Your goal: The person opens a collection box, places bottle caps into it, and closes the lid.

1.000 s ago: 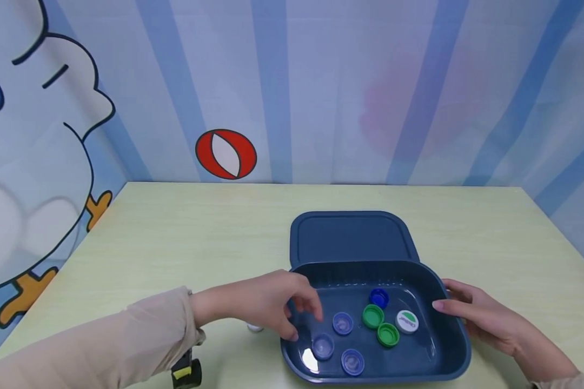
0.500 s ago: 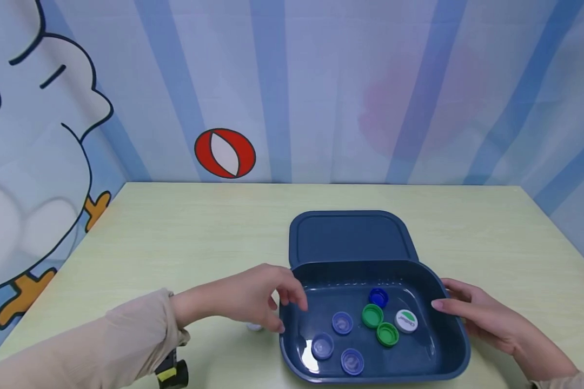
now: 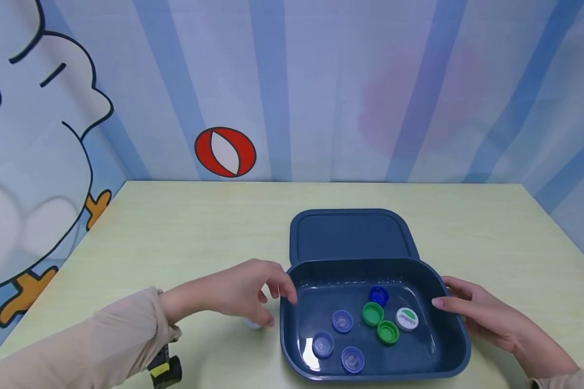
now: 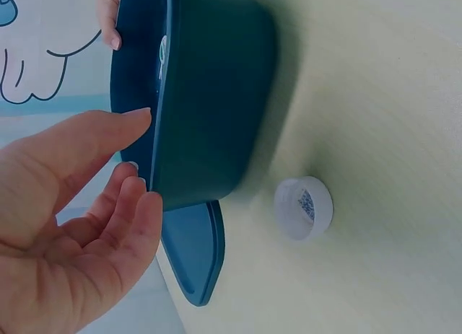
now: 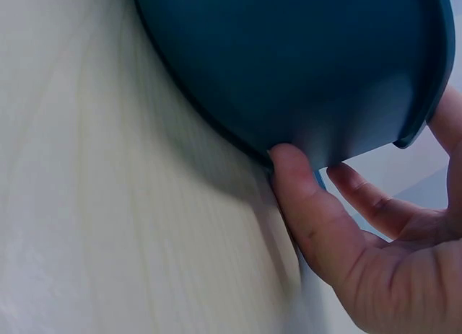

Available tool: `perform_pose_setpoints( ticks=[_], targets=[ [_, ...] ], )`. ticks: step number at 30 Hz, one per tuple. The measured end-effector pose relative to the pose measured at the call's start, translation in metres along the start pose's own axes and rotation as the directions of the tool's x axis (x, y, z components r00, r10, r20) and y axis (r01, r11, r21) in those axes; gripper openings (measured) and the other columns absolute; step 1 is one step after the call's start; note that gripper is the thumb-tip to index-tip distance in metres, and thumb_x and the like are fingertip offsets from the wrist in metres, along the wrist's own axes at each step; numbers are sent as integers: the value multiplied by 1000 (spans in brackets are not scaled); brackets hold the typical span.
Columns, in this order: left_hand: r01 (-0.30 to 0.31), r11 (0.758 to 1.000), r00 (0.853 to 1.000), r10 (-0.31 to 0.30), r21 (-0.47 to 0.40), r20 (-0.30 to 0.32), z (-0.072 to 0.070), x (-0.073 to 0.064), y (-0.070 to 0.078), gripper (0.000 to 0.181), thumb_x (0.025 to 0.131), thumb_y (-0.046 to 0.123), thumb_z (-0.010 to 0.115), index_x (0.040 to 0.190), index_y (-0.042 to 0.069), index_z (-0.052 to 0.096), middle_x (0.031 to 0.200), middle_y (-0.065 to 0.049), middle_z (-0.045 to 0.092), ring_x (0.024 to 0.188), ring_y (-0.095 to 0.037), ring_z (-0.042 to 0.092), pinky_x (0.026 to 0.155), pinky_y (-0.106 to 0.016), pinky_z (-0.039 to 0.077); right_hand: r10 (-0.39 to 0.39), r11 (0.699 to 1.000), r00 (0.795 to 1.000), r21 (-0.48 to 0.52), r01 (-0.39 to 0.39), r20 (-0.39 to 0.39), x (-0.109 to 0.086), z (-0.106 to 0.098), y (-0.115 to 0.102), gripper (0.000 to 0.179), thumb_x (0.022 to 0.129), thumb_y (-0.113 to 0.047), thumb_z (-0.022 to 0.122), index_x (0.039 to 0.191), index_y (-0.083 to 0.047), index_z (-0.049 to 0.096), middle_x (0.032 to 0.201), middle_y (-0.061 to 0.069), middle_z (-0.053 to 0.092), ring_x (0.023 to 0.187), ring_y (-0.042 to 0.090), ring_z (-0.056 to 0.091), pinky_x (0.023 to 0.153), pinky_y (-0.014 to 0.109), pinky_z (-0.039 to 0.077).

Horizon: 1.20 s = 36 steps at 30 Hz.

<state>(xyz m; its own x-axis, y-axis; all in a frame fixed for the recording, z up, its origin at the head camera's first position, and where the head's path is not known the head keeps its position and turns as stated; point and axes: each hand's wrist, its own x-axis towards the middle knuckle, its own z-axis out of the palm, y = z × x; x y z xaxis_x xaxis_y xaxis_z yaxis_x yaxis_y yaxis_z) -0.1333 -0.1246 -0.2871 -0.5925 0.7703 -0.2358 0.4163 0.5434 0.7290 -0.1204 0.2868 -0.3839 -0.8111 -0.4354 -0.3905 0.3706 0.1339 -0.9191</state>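
A dark blue plastic box point(image 3: 418, 356) stands on the table. Inside lie three pale purple bottle caps point(image 3: 343, 321), two green bottle caps point(image 3: 387, 333), a dark blue bottle cap point(image 3: 378, 295) and a white bottle cap point(image 3: 406, 320) with a green mark. My right hand point(image 3: 491, 319) holds the box's right wall, thumb over the rim and fingers outside. At the left rim hovers my left hand point(image 3: 238, 292), fingers loosely bent with nothing between them. Another white bottle cap point(image 4: 304, 208) sits on the table below it, mostly hidden by that hand in the head view.
The matching blue lid point(image 3: 352, 235) lies directly behind the box. A light wooden table point(image 3: 190, 227) reaches back to a striped blue backdrop point(image 3: 311, 92) with printed cartoon figures.
My left hand has drawn back leftward from over the inside of the box to its left rim. The right hand, the box and the caps in it stay put.
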Motion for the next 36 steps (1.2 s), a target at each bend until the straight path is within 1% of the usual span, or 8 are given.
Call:
perform_pose_setpoints(
  ticks=[9,11,17,24,28,31,34,36],
  targets=[
    [23,1000,1000,-23,12,-21,0,3,-6,35,71,-2,77,101,10,66,100,5,59,95,-26,55,75,-34,53,-4,1000,1000,1,4,6,1,-1,0,65,98,-19,46,141,12,9,117,7,54,99,23,61,84,47,49],
    [32,999,999,-32,9,-27,-1,3,-8,33,71,-2,77,100,11,66,99,5,59,95,-26,55,75,-34,52,-5,1000,1000,0,5,6,1,-1,0,65,98,-19,46,141,12,9,117,8,54,99,23,61,84,47,49],
    [50,999,998,-50,-15,-47,-1,0,-13,31,70,-2,77,93,15,66,95,5,58,95,-26,54,77,-38,52,-6,1000,1000,-4,6,4,1,-1,0,64,97,-19,46,141,12,11,118,8,54,99,23,61,84,47,49],
    [70,997,996,-72,-37,-44,0,-2,-20,32,70,-1,77,95,16,66,95,5,59,95,-26,54,76,-31,50,-15,1000,1000,3,15,18,1,-2,1,64,98,-18,45,141,12,10,119,8,54,99,23,61,84,47,49],
    [65,996,996,-68,-53,-53,0,-2,-23,30,70,0,78,93,14,65,94,4,60,94,-27,53,77,-33,50,-15,1000,1000,10,14,23,1,-3,2,63,98,-18,45,141,12,9,119,8,54,100,24,61,84,47,48],
    [67,996,995,-72,-63,-64,2,-1,-28,28,70,0,78,92,12,65,93,2,60,94,-27,52,77,-34,50,-10,1000,1000,0,10,12,2,-3,2,64,98,-19,46,141,12,9,120,8,53,100,24,61,84,47,48],
    [80,994,994,-85,-68,-74,6,0,-37,28,70,0,78,93,10,66,94,-1,60,93,-25,52,77,-35,49,-6,1000,1000,-12,6,5,2,-2,2,65,98,-19,46,141,12,10,120,9,53,100,24,60,84,48,48],
    [87,994,993,-91,-61,-80,9,0,-44,29,69,0,78,93,11,66,94,-1,60,93,-24,51,77,-34,48,-6,1000,1000,-14,6,7,2,-2,2,64,98,-19,46,141,12,10,120,9,53,100,23,60,84,48,49]
  ],
)
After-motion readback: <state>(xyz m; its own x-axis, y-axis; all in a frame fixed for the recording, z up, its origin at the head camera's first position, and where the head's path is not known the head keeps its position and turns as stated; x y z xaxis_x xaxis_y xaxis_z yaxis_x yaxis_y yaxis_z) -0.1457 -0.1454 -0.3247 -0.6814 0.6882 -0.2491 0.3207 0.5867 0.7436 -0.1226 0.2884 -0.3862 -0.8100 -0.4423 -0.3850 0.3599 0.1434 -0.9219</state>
